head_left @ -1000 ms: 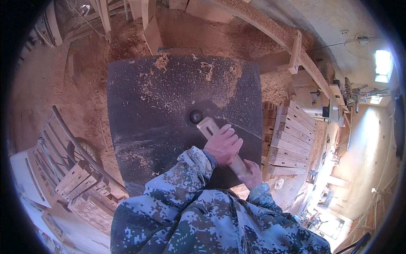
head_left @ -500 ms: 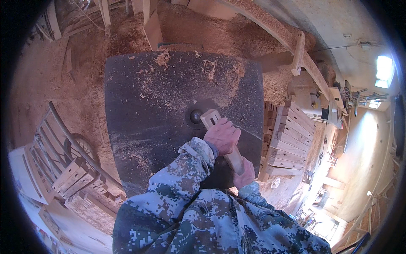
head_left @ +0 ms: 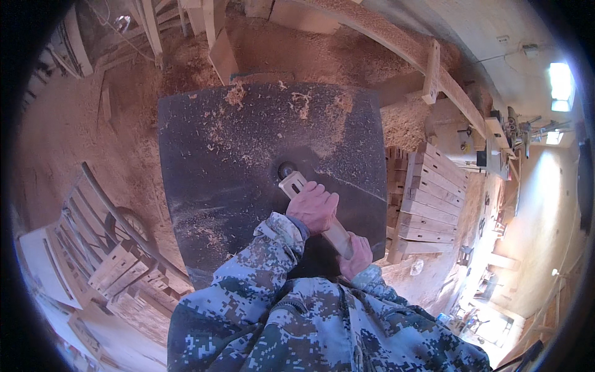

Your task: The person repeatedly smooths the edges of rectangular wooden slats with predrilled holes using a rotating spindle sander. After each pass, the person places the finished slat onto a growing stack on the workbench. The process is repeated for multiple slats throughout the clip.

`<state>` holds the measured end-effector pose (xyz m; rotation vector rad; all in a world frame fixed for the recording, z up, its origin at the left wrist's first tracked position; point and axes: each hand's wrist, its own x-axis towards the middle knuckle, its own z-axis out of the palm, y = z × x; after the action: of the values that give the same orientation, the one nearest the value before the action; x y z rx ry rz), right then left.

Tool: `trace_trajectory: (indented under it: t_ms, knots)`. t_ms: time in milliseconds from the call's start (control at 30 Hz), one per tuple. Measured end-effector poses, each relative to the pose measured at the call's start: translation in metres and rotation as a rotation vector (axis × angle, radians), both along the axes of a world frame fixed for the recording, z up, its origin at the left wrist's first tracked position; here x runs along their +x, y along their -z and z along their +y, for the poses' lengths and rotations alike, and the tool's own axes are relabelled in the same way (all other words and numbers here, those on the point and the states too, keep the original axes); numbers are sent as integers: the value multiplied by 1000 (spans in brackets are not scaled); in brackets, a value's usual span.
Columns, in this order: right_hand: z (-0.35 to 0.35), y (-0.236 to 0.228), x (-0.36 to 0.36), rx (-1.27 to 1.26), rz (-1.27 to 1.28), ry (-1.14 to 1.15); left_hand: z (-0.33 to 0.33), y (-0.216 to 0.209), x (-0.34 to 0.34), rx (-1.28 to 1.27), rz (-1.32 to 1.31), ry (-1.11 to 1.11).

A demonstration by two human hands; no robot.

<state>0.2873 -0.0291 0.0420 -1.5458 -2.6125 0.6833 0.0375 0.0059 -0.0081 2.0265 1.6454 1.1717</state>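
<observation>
A pale wooden bar with slots cut in it (head_left: pixel 291 182) lies slantwise over a dark machine table (head_left: pixel 204 149). My left hand (head_left: pixel 313 208) is wrapped over its upper part, fingers closed. Nearer my body, my right hand (head_left: pixel 357 256) grips its lower part. The bar's far end sits right beside a round dark spindle cutter (head_left: pixel 286 170) in the middle of the table. Whether wood and cutter touch I cannot tell. Camouflage sleeves cover both forearms.
Wood shavings (head_left: pixel 235 95) are scattered over the table. On the right stands a stack of slotted wooden bars (head_left: pixel 429 208). To the left is a cart with a metal frame (head_left: pixel 93 217), with more bars (head_left: pixel 121 263) on it. A long beam (head_left: pixel 396 49) crosses at the far right.
Both hands have shifted the bar a little left. Its far end was at the cutter's right side and is now on the cutter's near side. The view has tilted slightly.
</observation>
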Motion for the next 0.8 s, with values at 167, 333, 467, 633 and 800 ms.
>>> trace_trajectory:
  t_ms: [167, 333, 467, 633, 800]
  knots:
    - [1, -2, 1, -7, 5, -21, -5, -2, 0, -97, 25, 32]
    - [-1, 1, 0, 38, 49, -24, -16, -13, -5, -64, 121, 56]
    - [-5, 4, 10, 45, -8, -10, -40, -33, -17, -220, 204, 215]
    - [-9, 14, 80, 164, -47, 91, -72, -36, -16, -254, 247, 229]
    - [-17, 23, 165, 214, -226, 247, -88, -23, 9, -282, 301, 211]
